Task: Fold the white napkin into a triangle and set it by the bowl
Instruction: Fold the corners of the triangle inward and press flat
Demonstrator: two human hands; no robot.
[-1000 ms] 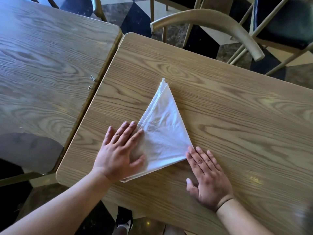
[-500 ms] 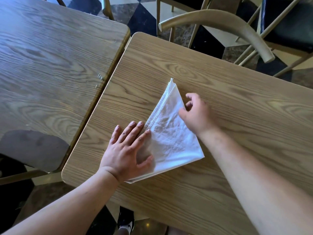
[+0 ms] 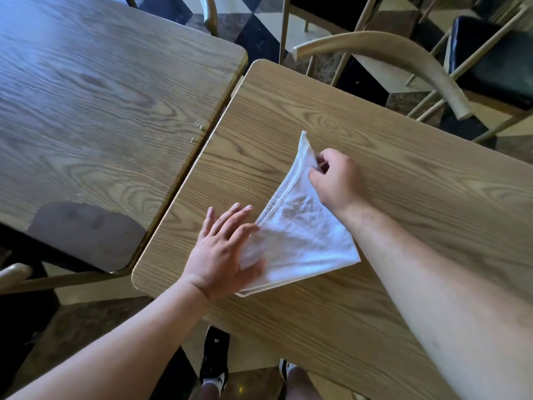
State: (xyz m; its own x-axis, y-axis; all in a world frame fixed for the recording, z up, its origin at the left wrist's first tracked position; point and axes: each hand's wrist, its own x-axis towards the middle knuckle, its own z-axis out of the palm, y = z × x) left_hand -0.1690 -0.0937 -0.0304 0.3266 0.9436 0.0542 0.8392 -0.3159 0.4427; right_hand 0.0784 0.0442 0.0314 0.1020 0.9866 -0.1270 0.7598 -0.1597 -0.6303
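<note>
Our right hand point(image 3: 336, 180) pinches the far edge of the white napkin point(image 3: 297, 235) between thumb and fingers and lifts it a little. Our left hand point(image 3: 222, 252) lies flat with fingers spread, pressing the near corner down. The napkin is thin, wrinkly and folded into a triangle. It rests on the wooden table point(image 3: 403, 197), near the table's left edge.

Head camera looks steeply down, close over the table point(image 3: 360, 327).
</note>
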